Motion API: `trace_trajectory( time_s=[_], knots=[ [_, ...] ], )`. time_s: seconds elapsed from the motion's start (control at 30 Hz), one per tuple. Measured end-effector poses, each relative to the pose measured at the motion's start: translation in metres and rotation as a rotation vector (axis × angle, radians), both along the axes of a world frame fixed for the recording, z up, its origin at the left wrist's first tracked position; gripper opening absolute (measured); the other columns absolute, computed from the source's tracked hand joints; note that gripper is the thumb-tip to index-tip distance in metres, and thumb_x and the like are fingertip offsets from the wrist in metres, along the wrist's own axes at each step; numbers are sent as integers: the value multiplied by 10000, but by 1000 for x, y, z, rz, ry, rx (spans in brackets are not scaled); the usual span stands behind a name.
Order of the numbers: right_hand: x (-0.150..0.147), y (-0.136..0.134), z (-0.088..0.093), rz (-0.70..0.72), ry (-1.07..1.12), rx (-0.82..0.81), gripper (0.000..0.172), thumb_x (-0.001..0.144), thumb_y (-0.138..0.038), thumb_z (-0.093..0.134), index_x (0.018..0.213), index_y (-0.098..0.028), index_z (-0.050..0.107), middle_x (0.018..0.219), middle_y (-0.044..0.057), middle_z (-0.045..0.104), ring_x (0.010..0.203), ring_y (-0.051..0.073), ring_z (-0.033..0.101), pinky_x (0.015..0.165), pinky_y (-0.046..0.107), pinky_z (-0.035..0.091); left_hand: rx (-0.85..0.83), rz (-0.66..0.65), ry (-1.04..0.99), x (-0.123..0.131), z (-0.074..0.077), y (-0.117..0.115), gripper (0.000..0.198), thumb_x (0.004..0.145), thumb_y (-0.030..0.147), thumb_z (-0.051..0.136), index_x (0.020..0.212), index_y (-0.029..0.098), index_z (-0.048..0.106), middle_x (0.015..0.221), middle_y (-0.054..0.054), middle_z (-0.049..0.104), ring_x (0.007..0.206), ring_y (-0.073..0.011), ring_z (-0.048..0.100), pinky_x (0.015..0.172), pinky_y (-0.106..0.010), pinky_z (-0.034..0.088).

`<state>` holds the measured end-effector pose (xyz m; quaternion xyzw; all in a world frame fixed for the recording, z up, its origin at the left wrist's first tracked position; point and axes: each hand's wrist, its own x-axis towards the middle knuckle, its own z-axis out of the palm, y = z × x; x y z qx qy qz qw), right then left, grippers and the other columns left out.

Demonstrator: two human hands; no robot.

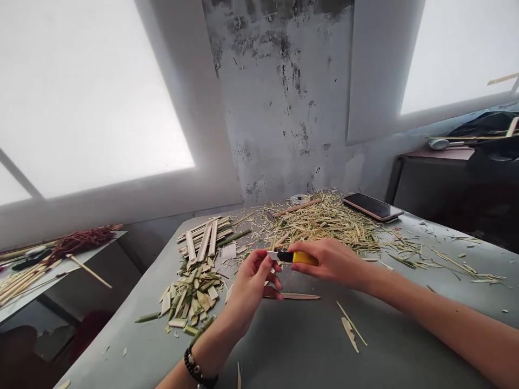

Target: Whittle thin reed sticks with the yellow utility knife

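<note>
My right hand (324, 260) is wrapped round the yellow handle of a utility knife (305, 259), its black front end and blade pointing left. The blade meets a small pale piece (272, 254) pinched between the thumb and fingers of my left hand (259, 273). Just below the fingers of my left hand, a thin pointed wooden strip (302, 296) lies on the grey table (308, 346). A pile of short green and pale bamboo pieces (194, 294) sits left of my left hand, with longer flat strips (205, 242) behind it.
Thin shavings (340, 224) are heaped at the back of the table beside a phone (373, 206). Two slivers (349, 334) lie toward the front. A side table at left holds sticks and dark red cord (85, 242); another table (438, 154) stands at right.
</note>
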<state>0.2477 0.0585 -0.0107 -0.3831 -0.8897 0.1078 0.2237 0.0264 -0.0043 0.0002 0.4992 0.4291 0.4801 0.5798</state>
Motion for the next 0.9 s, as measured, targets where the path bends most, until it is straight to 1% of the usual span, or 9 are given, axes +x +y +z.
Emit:
trace_trajectory(
  time_s=[0.13, 0.17, 0.23, 0.3, 0.37, 0.47, 0.6, 0.77, 0.9],
  knots=[
    [-2, -1, -3, -32, -11, 19, 545, 1002, -683, 406, 1303, -296, 643, 912, 53, 746, 809, 240, 673, 679, 301, 367, 0, -27, -7, -2, -1, 1, 366, 926, 513, 652, 1066, 203, 518, 886, 0, 627, 619, -99, 586, 540, -246, 558],
    [-2, -1, -5, -47, -20, 36, 547, 1004, -687, 393, 1270, -287, 656, 882, 52, 740, 784, 236, 667, 662, 296, 353, -4, -42, -16, -3, -1, 1, 360, 925, 513, 658, 1047, 208, 510, 880, 3, 631, 615, -98, 590, 542, -245, 556],
    [-3, 0, -9, -81, -50, 88, 566, 1000, -708, 366, 1090, -255, 693, 801, 51, 717, 711, 221, 641, 617, 288, 303, -17, -84, -47, -3, 0, -1, 365, 909, 517, 684, 995, 216, 496, 853, 16, 630, 596, -92, 590, 542, -239, 548],
    [-3, 1, -13, -111, -79, 155, 609, 996, -730, 334, 893, -227, 662, 735, 52, 688, 647, 203, 608, 581, 287, 240, -44, -113, -89, -3, 1, -3, 388, 881, 518, 723, 955, 218, 489, 826, 27, 624, 569, -78, 575, 537, -226, 535],
    [-4, 2, -16, -133, -99, 218, 635, 997, -742, 302, 828, -218, 618, 695, 48, 668, 604, 190, 584, 568, 292, 194, -85, -114, -131, -2, 1, -4, 396, 858, 497, 761, 936, 212, 497, 808, 37, 611, 549, -59, 548, 531, -206, 519],
    [-5, 3, -14, -153, -121, 292, 645, 1006, -738, 268, 859, -211, 610, 709, 52, 680, 596, 186, 584, 564, 298, 160, -134, -94, -205, -1, 1, -3, 376, 843, 433, 796, 911, 200, 509, 786, 48, 586, 537, -37, 511, 517, -176, 495],
    [-7, 4, -8, -186, -147, 341, 657, 1017, -729, 239, 885, -198, 602, 757, 69, 702, 614, 193, 602, 564, 302, 135, -145, -74, -286, 0, 2, 0, 381, 814, 386, 835, 900, 193, 517, 770, 54, 588, 529, -29, 501, 497, -162, 483],
    [-8, 8, -2, -193, -194, 396, 650, 1025, -712, 235, 898, -188, 599, 763, 72, 690, 625, 194, 613, 560, 303, 111, -113, -23, -292, 3, 3, 3, 420, 773, 393, 870, 900, 192, 524, 740, 62, 589, 529, -34, 511, 503, -167, 506],
    [-7, 10, 1, -237, -235, 451, 669, 1033, -698, 212, 908, -174, 610, 774, 92, 687, 636, 194, 623, 552, 308, 96, -95, -15, -290, 4, 5, 7, 413, 770, 391, 872, 891, 177, 540, 738, 58, 595, 545, -35, 533, 534, -173, 540]
  ],
)
